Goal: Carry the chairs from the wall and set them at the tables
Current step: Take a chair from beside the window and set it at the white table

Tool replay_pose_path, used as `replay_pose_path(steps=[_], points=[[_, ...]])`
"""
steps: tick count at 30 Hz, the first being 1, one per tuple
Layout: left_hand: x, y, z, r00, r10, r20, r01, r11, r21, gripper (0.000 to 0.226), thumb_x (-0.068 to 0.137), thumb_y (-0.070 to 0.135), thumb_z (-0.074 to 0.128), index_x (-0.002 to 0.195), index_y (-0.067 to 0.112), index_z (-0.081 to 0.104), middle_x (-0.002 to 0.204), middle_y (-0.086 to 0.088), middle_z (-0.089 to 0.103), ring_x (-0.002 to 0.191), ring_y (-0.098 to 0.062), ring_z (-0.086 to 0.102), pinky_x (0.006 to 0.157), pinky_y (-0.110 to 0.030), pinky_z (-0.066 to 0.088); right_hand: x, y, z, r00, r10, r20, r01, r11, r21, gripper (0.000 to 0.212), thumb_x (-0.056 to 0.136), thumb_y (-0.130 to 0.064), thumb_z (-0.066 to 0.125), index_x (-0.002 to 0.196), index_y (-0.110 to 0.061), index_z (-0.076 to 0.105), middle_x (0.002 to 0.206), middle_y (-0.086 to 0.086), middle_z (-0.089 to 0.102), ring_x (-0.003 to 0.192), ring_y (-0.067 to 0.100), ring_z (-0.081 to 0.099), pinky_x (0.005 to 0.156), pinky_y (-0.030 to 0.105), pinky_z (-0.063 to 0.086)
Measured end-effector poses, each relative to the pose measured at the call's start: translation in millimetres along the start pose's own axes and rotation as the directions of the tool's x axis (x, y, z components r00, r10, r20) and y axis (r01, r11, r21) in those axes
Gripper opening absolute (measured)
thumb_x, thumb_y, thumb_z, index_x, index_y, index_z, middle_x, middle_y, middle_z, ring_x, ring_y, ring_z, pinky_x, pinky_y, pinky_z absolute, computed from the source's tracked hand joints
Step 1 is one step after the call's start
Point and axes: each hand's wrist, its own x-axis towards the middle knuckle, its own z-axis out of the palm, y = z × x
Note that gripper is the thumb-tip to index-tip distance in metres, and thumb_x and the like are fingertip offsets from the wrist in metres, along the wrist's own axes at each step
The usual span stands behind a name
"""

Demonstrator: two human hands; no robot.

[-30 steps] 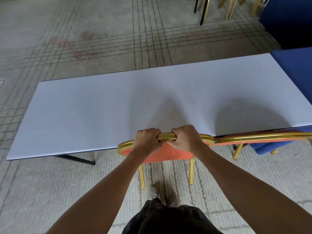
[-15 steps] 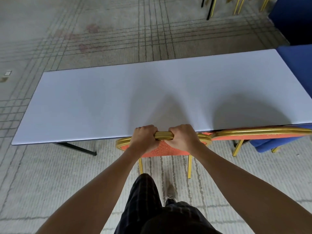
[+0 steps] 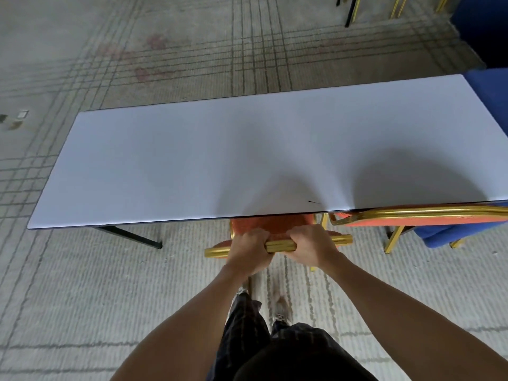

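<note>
orange gold-framed chair (image 3: 270,228) upright, seat tucked under white table (image 3: 192,166); a second chair (image 3: 412,215) beside.

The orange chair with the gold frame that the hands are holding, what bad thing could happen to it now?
1. The orange padded chair with the gold metal frame is partly under the white rectangular table; pushed further, its top rail might squeeze the left hand and right hand against the table edge.
2. The second orange-and-gold chair sits close on the right, so the frames could scrape or catch together.
</note>
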Motion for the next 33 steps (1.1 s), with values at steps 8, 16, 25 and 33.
replay_pose_path(steps=[8,16,25,33], points=[[64,-24,3,0.995,0.065,0.075,-0.068,0.997,0.038,0.023,0.08,0.033,0.064,0.1,0.022,0.069,0.106,0.003,0.062,0.102,-0.022,0.057,0.086,-0.035,0.047,45,25,18,0.991,0.073,0.111,-0.072,0.997,-0.009,0.031,0.084,-0.051,0.05,0.095,-0.029,0.068,0.082,-0.009,0.07,0.071,0.01,0.067,0.067,0.027,0.057],[75,-27,8,0.992,0.047,0.113,-0.052,0.998,0.038,0.022,0.08,0.034,0.063,0.099,0.022,0.063,0.106,0.005,0.043,0.104,-0.017,0.04,0.092,-0.034,0.039,49,36,12,0.994,-0.056,0.091,0.049,0.995,0.082,0.021,0.087,-0.029,0.065,0.104,-0.018,0.067,0.088,0.0,0.069,0.075,0.017,0.064,0.072,0.03,0.057],[80,-24,-12,0.957,0.019,0.289,-0.028,0.999,0.027,0.06,0.073,0.019,0.062,0.128,0.036,0.046,0.108,0.008,0.067,0.098,-0.021,0.061,0.087,-0.036,0.044,47,25,22,0.989,0.138,0.052,-0.142,0.987,0.075,0.05,0.077,-0.016,0.066,0.122,-0.034,0.058,0.1,-0.009,0.071,0.089,0.017,0.066,0.091,0.04,0.051],[73,-9,-7,0.984,-0.009,0.177,0.004,0.999,0.034,0.047,0.077,0.015,0.056,0.116,0.042,0.061,0.097,0.012,0.07,0.095,-0.019,0.065,0.082,-0.034,0.042,51,40,16,0.933,0.149,0.329,-0.174,0.984,0.049,0.063,0.085,0.002,0.048,0.133,-0.039,0.052,0.09,0.0,0.069,0.065,0.013,0.059,0.054,0.022,0.046]])
